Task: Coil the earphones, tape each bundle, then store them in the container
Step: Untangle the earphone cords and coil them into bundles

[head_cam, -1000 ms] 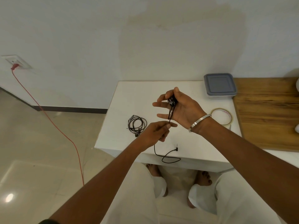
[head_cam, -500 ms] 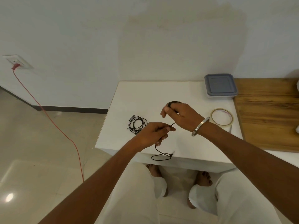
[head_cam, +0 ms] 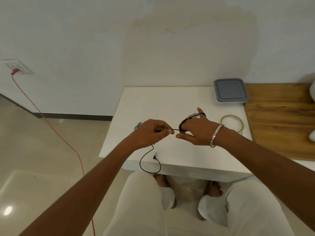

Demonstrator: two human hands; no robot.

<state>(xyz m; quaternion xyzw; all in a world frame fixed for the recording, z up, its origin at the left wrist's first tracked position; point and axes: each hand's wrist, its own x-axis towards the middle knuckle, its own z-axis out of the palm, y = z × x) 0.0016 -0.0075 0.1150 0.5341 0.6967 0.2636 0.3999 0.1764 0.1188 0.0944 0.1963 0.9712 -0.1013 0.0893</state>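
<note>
Left hand [head_cam: 153, 132] was curled, pinching the black earphone cable [head_cam: 175, 129] between thumb and forefinger just above the counter [head_cam: 170, 103]. Right hand [head_cam: 196, 132] sat just beside it, fingers spread and partly bent, with loops of the same cable wound round them from the forefinger side up to the raised thumb; a small pale piece of the earphone lay along the top of the wrap. A short taut run of cable joined the two hands. A metal bangle [head_cam: 216, 136] circled the right wrist.

Below the left hand the slack cable dropped, looped past the counter's front edge and came back up, ending in the jack plug [head_cam: 154, 157] resting on the counter near that edge. A second earphone bundle [head_cam: 138, 125] lay on the counter behind the left hand, mostly hidden.

Tape roll [head_cam: 232, 124] lay flat on the counter to the right of the right hand. The container [head_cam: 230, 91], grey lid on, stood at the far right corner, next to a wooden surface [head_cam: 279, 120]. A red cord [head_cam: 51, 126] ran from a wall socket [head_cam: 18, 67] down across the floor.
</note>
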